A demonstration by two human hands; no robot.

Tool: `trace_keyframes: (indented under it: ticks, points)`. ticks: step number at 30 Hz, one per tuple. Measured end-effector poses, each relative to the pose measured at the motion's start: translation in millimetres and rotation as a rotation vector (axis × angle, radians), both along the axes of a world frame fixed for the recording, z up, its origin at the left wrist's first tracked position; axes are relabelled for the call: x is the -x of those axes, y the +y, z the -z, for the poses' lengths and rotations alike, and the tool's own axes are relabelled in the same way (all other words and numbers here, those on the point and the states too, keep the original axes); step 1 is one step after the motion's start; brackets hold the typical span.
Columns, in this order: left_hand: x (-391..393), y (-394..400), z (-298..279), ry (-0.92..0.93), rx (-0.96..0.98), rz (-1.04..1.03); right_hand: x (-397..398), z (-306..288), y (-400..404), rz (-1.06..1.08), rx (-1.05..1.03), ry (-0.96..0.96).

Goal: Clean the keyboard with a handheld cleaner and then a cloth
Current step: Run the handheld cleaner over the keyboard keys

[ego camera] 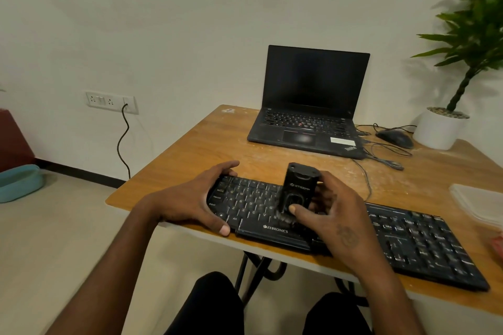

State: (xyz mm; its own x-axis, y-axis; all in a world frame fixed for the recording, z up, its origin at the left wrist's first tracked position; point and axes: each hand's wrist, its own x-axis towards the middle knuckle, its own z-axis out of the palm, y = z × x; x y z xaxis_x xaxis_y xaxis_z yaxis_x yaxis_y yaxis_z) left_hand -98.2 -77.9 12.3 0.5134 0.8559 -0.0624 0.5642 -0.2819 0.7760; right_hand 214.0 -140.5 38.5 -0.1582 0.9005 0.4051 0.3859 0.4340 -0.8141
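A long black keyboard [408,242] lies along the near edge of the wooden table [190,149]. My left hand [190,198] grips the keyboard's left end, thumb on the front edge and fingers over the back. My right hand [334,215] holds a small black handheld cleaner [298,187] upright on the keys near the middle, thumb on its front. The cleaner's lower end looks blurred against the keys. No cloth is in view.
An open black laptop [310,106] sits at the back of the table, with a black mouse [394,137] and cables [386,155] to its right. A white potted plant [438,128] stands at the far right corner. A translucent plastic container [479,204] lies at the right edge.
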Motion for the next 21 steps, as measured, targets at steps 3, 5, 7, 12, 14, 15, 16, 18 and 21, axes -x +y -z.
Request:
trace_keyframes:
  ticks: [3, 5, 7, 12, 14, 15, 16, 18, 21]
  points:
    - [1, 0, 2, -0.003, -0.004, -0.002, -13, -2, -3, 0.044, -0.018, -0.008]
    - [0, 0, 2, -0.004, -0.005, 0.000, -7, -2, -2, 0.057, -0.018, -0.026]
    - [0, -1, 2, -0.002, -0.013, -0.005, 8, -3, 1, 0.069, -0.018, -0.075]
    - [-1, 0, 1, 0.005, 0.000, -0.003, 35, 1, 9, 0.014, -0.044, -0.088]
    - [0, 0, 2, 0.001, 0.000, -0.003, 30, 2, 9, 0.005, -0.035, -0.059]
    - [0, 0, 2, -0.002, -0.004, -0.003, 23, 2, 8, 0.011, -0.031, -0.044]
    - [0, 0, 2, -0.004, -0.007, -0.001, 15, 2, 7, 0.020, -0.029, -0.036]
    - [0, 1, 3, -0.011, -0.005, -0.002, -1, 3, 4, 0.039, -0.025, -0.015]
    - [0, 2, 4, -0.012, -0.008, -0.005, -8, 3, 4, 0.064, -0.023, -0.001]
